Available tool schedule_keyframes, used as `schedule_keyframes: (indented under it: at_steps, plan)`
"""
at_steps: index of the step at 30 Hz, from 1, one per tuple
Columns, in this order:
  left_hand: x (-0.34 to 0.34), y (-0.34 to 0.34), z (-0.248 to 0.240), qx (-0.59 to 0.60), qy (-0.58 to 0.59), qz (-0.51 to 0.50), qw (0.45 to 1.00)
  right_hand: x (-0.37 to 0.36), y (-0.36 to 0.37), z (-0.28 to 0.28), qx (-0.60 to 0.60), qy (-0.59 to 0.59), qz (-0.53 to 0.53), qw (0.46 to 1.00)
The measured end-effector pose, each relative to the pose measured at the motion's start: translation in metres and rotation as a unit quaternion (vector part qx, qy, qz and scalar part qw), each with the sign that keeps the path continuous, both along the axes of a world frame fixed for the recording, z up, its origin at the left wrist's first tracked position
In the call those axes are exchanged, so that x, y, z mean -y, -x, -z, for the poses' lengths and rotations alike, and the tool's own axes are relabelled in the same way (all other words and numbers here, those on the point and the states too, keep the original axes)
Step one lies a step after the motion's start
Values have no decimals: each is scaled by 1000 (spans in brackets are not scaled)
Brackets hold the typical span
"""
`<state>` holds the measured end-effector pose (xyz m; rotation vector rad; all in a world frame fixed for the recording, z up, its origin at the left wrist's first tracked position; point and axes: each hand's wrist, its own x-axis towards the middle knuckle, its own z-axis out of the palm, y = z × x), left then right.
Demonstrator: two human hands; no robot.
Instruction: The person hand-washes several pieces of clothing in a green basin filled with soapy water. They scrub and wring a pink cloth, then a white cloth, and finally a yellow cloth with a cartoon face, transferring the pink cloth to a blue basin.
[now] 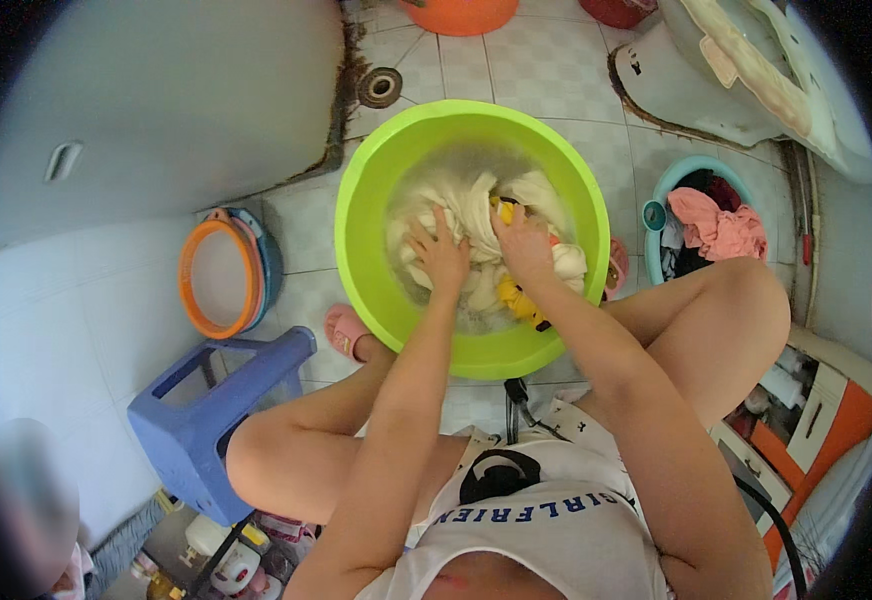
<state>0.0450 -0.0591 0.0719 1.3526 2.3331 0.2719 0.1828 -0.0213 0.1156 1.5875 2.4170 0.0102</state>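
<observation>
A big lime-green basin [361, 230] stands on the tiled floor in front of me, filled with water and a wet white garment [471, 205]. A yellow piece of cloth [513, 297] lies under it near the front. My left hand [436, 255] presses down on the white garment with fingers spread. My right hand [521, 240] grips a fold of the same garment just to the right. Both forearms reach in from the lower edge, between my bent knees.
A blue plastic stool [211, 400] stands at my left. Orange and blue basins [226, 275] lean on the wall. A teal basket [701, 225] of pink clothes sits at right. A floor drain [380, 87] lies beyond the basin. Bottles [226, 560] stand lower left.
</observation>
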Motion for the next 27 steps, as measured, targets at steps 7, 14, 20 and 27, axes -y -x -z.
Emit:
schedule_keyframes:
  at_steps: [7, 14, 20, 27]
  plan:
    - [-31, 18, 41, -74, 24, 113, 991, -48, 16, 34, 24, 168, 62, 984]
    - [-60, 42, 74, -135, 25, 165, 977, -85, 32, 83, -80, 223, 156, 959]
    - [-74, 51, 5, 379, -67, -240, 891, -99, 5, 90, -367, 244, 211, 872]
    - [-33, -21, -128, 121, -92, -82, 985, -31, -13, -3, -324, 29, 113, 939]
